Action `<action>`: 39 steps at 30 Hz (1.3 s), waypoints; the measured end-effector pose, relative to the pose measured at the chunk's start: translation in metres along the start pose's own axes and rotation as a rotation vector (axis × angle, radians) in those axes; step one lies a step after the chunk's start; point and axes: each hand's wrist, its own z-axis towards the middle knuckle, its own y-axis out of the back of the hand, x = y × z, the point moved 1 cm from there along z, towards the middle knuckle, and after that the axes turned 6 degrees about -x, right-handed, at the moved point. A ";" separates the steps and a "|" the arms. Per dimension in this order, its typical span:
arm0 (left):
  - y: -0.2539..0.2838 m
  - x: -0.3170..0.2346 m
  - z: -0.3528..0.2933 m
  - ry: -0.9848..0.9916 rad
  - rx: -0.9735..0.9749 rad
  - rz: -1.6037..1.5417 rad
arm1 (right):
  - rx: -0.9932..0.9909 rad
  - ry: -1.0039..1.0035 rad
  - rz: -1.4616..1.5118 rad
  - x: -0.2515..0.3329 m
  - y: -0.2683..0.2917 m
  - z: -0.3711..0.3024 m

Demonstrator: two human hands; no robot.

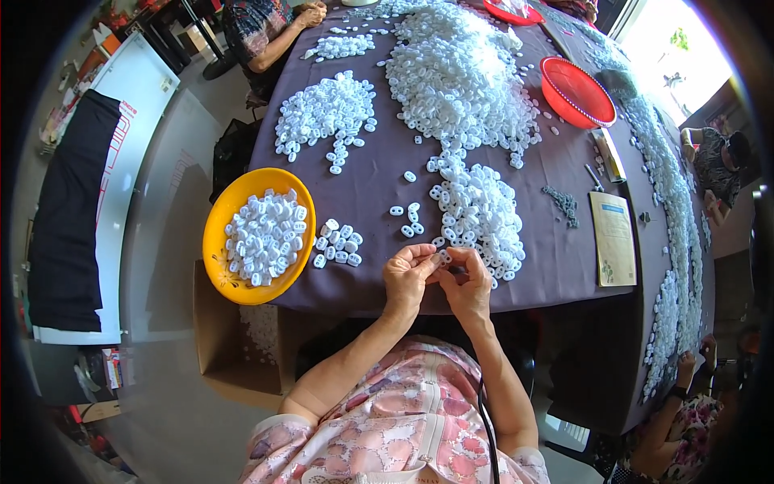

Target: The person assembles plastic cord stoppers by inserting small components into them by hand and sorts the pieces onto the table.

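At the table's near edge my left hand (408, 278) and my right hand (468, 282) meet, fingertips pinched together. Between them is a small white oval plastic piece (444, 256) with holes; fingers partly cover it. A pile of like white pieces (482, 211) lies just beyond my right hand, running back into a much larger heap (451, 68). Several loose pieces (413, 218) lie ahead of my left hand. Farther left sits a small group of pieces with dark marks (337, 244), beside a yellow bowl (214, 256) holding many more.
A red basket (576, 93), a tan booklet (613, 242) and some small grey parts (562, 204) lie to the right. Another white pile (326, 117) is farther left. An open cardboard box (222, 355) stands below the bowl. Other people sit at the far left and along the right.
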 end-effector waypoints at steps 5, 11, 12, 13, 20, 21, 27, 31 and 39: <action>0.004 0.002 0.000 0.009 0.023 0.055 | -0.043 0.076 -0.125 0.008 0.000 0.002; 0.005 0.005 0.001 -0.023 0.051 0.078 | -0.002 0.045 -0.105 0.007 0.002 0.003; 0.005 0.003 0.001 -0.011 0.060 0.082 | 0.007 0.037 -0.103 0.007 0.003 0.003; 0.004 0.002 0.002 0.001 0.069 0.085 | 0.015 0.029 -0.101 0.007 0.003 0.003; 0.007 -0.002 0.002 0.013 0.121 0.122 | 0.082 -0.021 -0.093 0.006 0.006 0.002; 0.006 -0.002 0.001 0.012 0.115 0.088 | 0.088 0.002 -0.060 0.006 0.008 0.003; 0.006 0.000 0.003 -0.004 0.101 0.109 | 0.124 0.034 -0.083 0.010 0.009 0.005; 0.003 -0.002 0.001 0.014 0.078 0.137 | 0.119 0.029 -0.106 0.005 0.010 0.004; 0.007 0.011 0.004 -0.154 0.049 0.167 | 0.099 0.145 -0.218 0.014 0.002 0.008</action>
